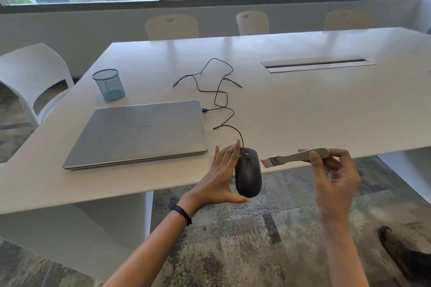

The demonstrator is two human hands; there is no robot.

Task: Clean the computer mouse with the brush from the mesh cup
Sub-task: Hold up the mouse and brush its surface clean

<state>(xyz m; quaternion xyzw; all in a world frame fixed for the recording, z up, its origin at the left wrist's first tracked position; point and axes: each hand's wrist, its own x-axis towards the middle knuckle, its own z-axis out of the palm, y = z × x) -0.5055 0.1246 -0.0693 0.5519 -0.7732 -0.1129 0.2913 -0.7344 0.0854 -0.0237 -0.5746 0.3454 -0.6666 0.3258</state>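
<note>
A black wired computer mouse point(248, 172) is lifted above the table's front edge, gripped from its left side by my left hand point(219, 179). My right hand point(333, 170) holds a flat brush point(296, 157) by its pale handle. Its light bristles point left and sit just right of the mouse, a small gap apart. The blue mesh cup point(109, 84) stands upright on the table at the back left, and I see nothing in it.
A shut silver laptop point(137, 133) lies on the white table point(303, 105); the mouse's black cable point(219, 91) loops behind it and plugs into its right side. A cable slot point(317, 64) is at the back right. White chairs surround the table.
</note>
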